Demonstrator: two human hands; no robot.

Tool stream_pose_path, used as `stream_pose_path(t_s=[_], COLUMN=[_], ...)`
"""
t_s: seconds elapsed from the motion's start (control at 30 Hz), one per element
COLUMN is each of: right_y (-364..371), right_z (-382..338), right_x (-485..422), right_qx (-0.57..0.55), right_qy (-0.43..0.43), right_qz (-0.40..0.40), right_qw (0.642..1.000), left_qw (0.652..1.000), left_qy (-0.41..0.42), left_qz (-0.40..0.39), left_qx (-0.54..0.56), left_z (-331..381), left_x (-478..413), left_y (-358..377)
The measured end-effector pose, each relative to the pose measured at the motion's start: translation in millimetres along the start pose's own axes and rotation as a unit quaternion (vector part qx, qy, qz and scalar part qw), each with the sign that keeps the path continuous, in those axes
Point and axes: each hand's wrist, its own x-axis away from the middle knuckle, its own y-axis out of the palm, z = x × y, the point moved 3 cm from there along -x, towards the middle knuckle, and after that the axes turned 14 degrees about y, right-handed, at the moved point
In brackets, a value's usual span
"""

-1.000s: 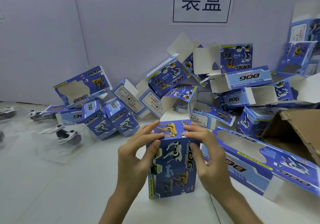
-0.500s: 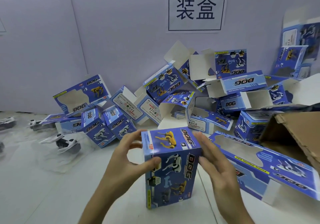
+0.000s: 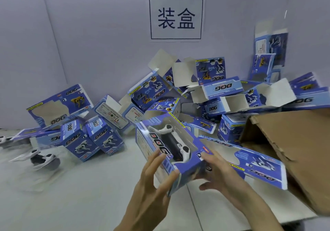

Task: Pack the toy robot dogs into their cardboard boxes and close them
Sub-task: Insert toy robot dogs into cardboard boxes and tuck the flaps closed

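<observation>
The left hand (image 3: 153,182) grips the near corner of the box (image 3: 180,177): nearly straight fingers lie up its left side and the thumb presses the near edge. The right hand (image 3: 220,176) is spread and relaxed, its fingertips touching the box's right end and its thumb held apart below; it curls round nothing. Between the two hands the box hangs above the table (image 3: 80,204), just below the centre of the frame, tilted so that its far end points up and to the left. Its window faces the camera, and through it shows a white and black dog (image 3: 175,144) lying along the box's length. "DOG" runs along the face beside the window. The box is blurred, so I cannot tell how its end flaps stand.

Behind it, across the middle of the frame, a pile (image 3: 210,94) of blue boxes leans against the wall (image 3: 98,34); many have open flaps and white insides showing. At the left edge lie bagged dogs (image 3: 42,157) in clear plastic. Just right of the right hand a long box (image 3: 253,161) lies flat, partly on a brown carton (image 3: 289,141) that fills the right side with its mouth towards the pile. A white sign (image 3: 176,17) with two black characters hangs on the wall at top centre.
</observation>
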Motion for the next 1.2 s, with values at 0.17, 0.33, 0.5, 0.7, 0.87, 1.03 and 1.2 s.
stream_pose_path(t_s=[0.17, 0.33, 0.5, 0.7, 0.87, 1.03, 1.2], right_y=[-25, -51, -77, -93, -120, -97, -37], right_z=[11, -13, -27, -18, 12, 27, 8], right_x=[18, 40, 33, 43, 62, 55, 44], right_qx=[-0.157, -0.319, -0.289, 0.165, 0.503, 0.364, 0.329], right_qy=[-0.025, -0.186, -0.225, -0.209, 0.000, -0.154, -0.345], right_qz=[0.077, 0.184, 0.289, 0.302, 0.372, 0.374, 0.376], right_qw=[0.984, 0.911, 0.885, 0.915, 0.781, 0.839, 0.794], left_qw=[0.990, 0.970, 0.950, 0.927, 0.912, 0.924, 0.933], left_qy=[-0.133, -0.227, -0.275, -0.282, -0.300, -0.279, -0.253], left_qz=[-0.043, -0.033, -0.092, -0.227, -0.273, -0.253, -0.250], left_qx=[0.033, 0.085, 0.120, 0.101, 0.063, 0.060, 0.057], left_z=[-8, -11, -10, -13, -15, -16, -14], left_x=[19, 31, 35, 40, 42, 46, 44], left_y=[14, 21, 26, 36, 41, 42, 41])
